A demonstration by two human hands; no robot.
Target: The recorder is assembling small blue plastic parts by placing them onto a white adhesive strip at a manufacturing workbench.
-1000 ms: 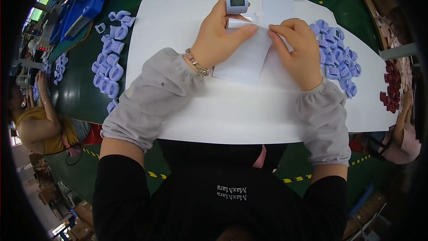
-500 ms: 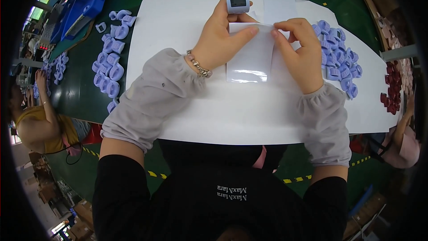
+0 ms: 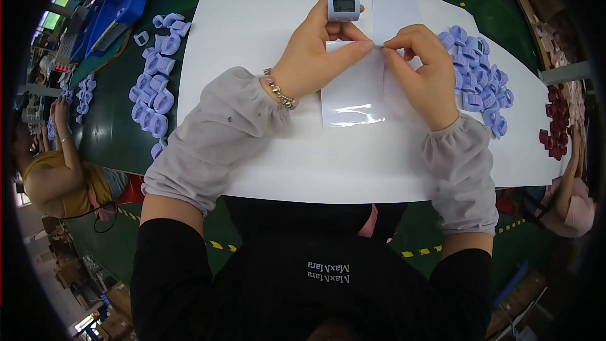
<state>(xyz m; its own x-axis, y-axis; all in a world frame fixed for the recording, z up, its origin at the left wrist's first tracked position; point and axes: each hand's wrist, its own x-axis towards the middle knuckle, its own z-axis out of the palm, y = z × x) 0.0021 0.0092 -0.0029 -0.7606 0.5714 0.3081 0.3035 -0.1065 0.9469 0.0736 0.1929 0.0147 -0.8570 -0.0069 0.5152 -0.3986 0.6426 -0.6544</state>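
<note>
2 hands are working at the mouth of a clear plastic bag (image 3: 353,91) lying flat on the white sheet (image 3: 284,164) that covers the green desk (image 3: 120,132). The left hand (image 3: 319,50) is pinching the bag's upper edge between thumb and forefinger while also gripping a small pale-blue device with a screen (image 3: 343,5) higher up in its fingers. The right hand (image 3: 429,69) is nipping the same upper edge at its right corner, fingers curled. The bag is lying between the 2 wrists, its lower end free and glossy. 1 white paper strip (image 3: 392,3) is lying just beyond the hands. Loose pale-blue plastic parts are heaped on both sides: 1 pile to the left (image 3: 154,82), 1 pile to the right (image 3: 483,82). Dark red parts (image 3: 558,139) are showing at the far right rim. Other people are sitting at either edge of the view.

Judged step: the bag's mouth is being parted, apparently to admit the device. The next move would call for spreading the 2 film layers apart and keeping them open while the device is being lowered in.
</note>
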